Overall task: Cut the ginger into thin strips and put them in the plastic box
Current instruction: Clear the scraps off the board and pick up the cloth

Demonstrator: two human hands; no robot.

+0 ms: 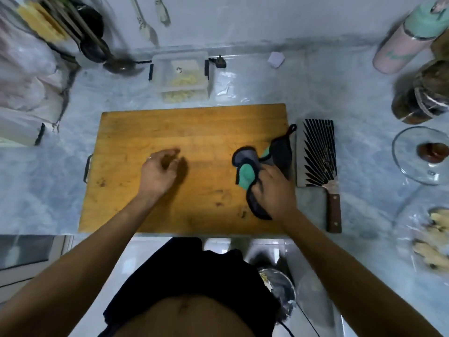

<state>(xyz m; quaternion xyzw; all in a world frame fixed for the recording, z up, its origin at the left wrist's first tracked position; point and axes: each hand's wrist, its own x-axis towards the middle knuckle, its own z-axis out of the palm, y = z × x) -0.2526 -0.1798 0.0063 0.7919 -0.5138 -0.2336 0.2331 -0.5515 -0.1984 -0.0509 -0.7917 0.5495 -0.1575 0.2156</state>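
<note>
Head view: your right hand point(269, 188) grips the cloth point(257, 166), left hand point(159, 170) fingers loosely spread; wipe the cutting board point(170, 132) toward its right edge.

R hand point(272, 188) w/ cloth point(245, 173) on board point(194, 132)

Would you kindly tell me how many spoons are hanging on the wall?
2: one spoon left, another spoon just right of it, both above the plastic box. Others may be hidden.

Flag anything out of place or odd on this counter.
Nothing spilled or damaged. The cleaver lies flat off the board, on its right. The right hand grips a cloth on the board.
</note>
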